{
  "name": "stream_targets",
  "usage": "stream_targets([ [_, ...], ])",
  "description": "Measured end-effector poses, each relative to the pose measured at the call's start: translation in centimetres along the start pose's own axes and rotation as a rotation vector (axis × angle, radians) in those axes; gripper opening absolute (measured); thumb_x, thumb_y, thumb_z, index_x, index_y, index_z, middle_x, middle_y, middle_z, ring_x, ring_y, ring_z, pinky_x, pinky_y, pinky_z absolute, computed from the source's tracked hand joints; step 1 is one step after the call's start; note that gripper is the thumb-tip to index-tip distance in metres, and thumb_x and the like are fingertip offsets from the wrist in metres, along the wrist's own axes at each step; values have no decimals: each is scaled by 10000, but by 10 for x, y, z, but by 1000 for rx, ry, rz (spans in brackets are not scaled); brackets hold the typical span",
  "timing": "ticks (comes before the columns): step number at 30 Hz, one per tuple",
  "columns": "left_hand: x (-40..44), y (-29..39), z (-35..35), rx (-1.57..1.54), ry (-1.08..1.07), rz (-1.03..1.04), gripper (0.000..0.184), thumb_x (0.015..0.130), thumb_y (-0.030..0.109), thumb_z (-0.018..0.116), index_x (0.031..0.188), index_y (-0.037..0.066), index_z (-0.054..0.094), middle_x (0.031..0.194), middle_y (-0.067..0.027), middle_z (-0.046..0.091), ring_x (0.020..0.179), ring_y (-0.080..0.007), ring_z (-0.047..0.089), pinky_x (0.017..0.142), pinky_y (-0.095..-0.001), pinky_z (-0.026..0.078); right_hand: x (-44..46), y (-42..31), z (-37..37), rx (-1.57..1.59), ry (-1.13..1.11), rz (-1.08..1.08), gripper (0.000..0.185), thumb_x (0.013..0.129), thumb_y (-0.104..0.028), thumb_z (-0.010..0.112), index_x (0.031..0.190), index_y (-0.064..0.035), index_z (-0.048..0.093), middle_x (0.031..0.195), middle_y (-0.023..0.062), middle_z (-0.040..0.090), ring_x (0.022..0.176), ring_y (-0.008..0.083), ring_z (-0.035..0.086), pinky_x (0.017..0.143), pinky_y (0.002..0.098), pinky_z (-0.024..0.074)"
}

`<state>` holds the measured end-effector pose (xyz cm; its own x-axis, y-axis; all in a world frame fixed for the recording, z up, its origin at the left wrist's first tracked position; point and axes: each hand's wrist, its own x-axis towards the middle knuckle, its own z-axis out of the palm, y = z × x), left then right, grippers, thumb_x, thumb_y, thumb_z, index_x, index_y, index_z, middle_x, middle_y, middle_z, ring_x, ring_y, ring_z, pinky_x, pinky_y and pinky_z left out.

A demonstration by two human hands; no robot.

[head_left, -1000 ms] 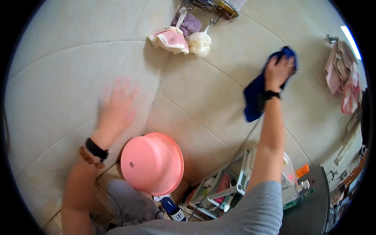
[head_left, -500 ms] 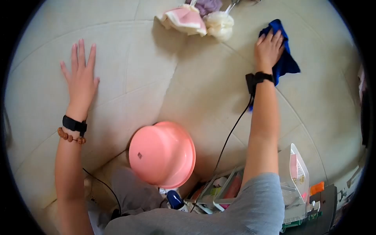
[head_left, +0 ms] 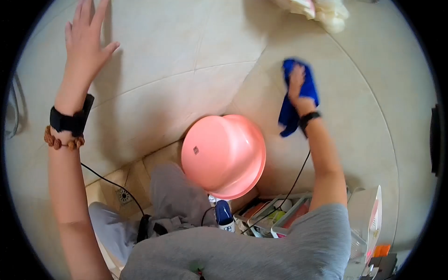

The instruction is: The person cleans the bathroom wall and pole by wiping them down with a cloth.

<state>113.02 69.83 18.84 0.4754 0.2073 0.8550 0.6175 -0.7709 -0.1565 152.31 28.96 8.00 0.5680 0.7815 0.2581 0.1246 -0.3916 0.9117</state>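
My left hand (head_left: 86, 39) is open at the upper left, fingers spread on or close to the pale tiled wall (head_left: 177, 37); its fingertips reach the top edge of the view. Over on the right, a dark blue cloth (head_left: 290, 114) lies against the adjoining tiled wall under my right hand (head_left: 297, 88). That hand is smeared by motion, with the cloth bunched around its fingers. Between my arms, a pink plastic basin (head_left: 210, 149) stands tilted in the corner, its underside towards me.
Cream and pink bath puffs (head_left: 329, 14) hang at the top. Below my right arm is a grey rack (head_left: 275, 224) of bottles, with a white plastic basket (head_left: 366, 217) beside it. A floor drain (head_left: 123, 196) and a blue slipper (head_left: 224, 212) show below. Black cables run from both wrists.
My right hand has moved the blue cloth down the wall and inward. My left hand sits higher in view. The view has shifted, so the basin and puffs appear further right and higher.
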Motion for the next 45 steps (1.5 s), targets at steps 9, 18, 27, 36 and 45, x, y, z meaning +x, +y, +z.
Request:
stream_targets([
  [9,22,18,-40,390,-72,-174,917,622,-10,671,1428,-7,233,1486,-316,68,1384,-465,92,1100,-585,139,120,41,-70,165,342,450,475,933,-232,352,1366,-51,430,1480,159,305,1362,338,270,1136,426,178],
  [18,7,13,-14,341,39,-54,986,580,-1,713,1442,31,236,1503,-273,92,1394,-432,118,1081,-602,166,99,-118,-20,400,200,182,493,972,-167,262,1428,20,275,1512,178,212,1394,334,201,1147,451,124],
  [27,4,13,-20,209,22,-82,1137,478,22,817,1452,96,237,1510,-252,85,1399,-423,112,1087,-611,143,39,-173,10,192,-120,-512,513,980,-261,315,1472,-136,238,1542,25,192,1414,194,168,1164,312,116],
  [36,21,-17,-13,44,-38,-95,1045,637,52,774,1487,165,176,1548,-174,1,1418,-395,32,1073,-662,68,-17,99,-62,638,575,220,245,861,-184,486,1006,-41,623,1076,184,623,1027,352,561,899,415,443],
  [45,26,-72,12,-174,-108,-93,789,733,173,727,1414,97,337,1394,-203,372,1287,-313,374,1050,-413,291,-81,213,-101,-185,491,678,339,844,-343,508,1069,-153,675,1323,132,517,1215,305,477,1026,542,293],
])
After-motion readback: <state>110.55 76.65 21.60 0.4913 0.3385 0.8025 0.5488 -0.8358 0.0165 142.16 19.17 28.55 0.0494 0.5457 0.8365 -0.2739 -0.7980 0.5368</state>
